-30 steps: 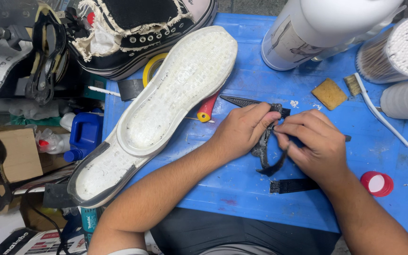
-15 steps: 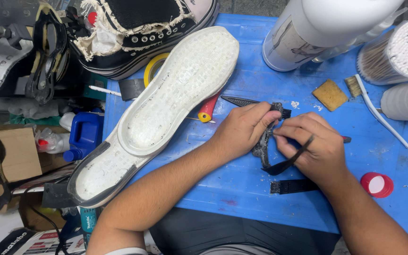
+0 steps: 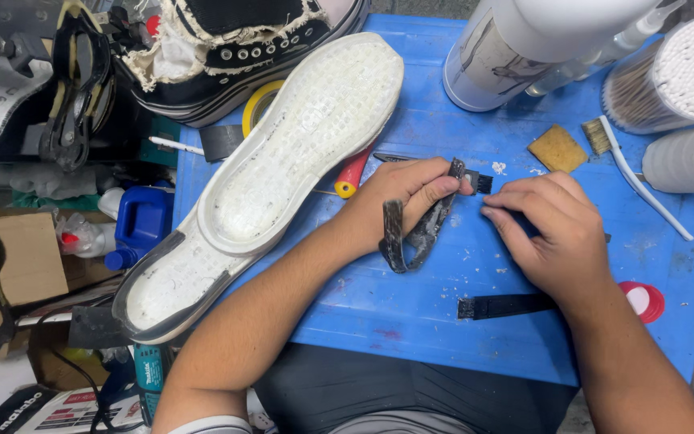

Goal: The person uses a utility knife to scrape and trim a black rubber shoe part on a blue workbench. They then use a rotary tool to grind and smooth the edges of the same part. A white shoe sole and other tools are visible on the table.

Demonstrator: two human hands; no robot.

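The left hand [image 3: 399, 201] is closed around a worn black strap [image 3: 419, 233], fingers wrapped over its upper part while the rest loops down below the palm onto the blue table [image 3: 411, 313]. The right hand [image 3: 552, 229] is curled with its fingertips pressed together at the strap's free end, just beside the left fingers; what exactly it pinches is hidden under the fingers. Both hands work near the middle of the table.

Close to the near edge, under the right wrist, lies a second short black strap piece [image 3: 504, 305], and beside it toward the right edge sits a red lid [image 3: 644, 301]. A large white shoe sole [image 3: 283, 169] lies slantwise over the table's left edge, its heel end hanging past the near left corner. A red-handled tool [image 3: 353, 173] pokes out from beneath it, just beside the left hand.

Farther back, a tan sponge piece [image 3: 557, 149] and a white toothbrush [image 3: 636, 173] lie near the right side. At the far edge stand a big white bottle [image 3: 508, 56] and a tub of cotton swabs [image 3: 676, 72]. A black canvas shoe upper [image 3: 234, 48] rests off the far left corner.
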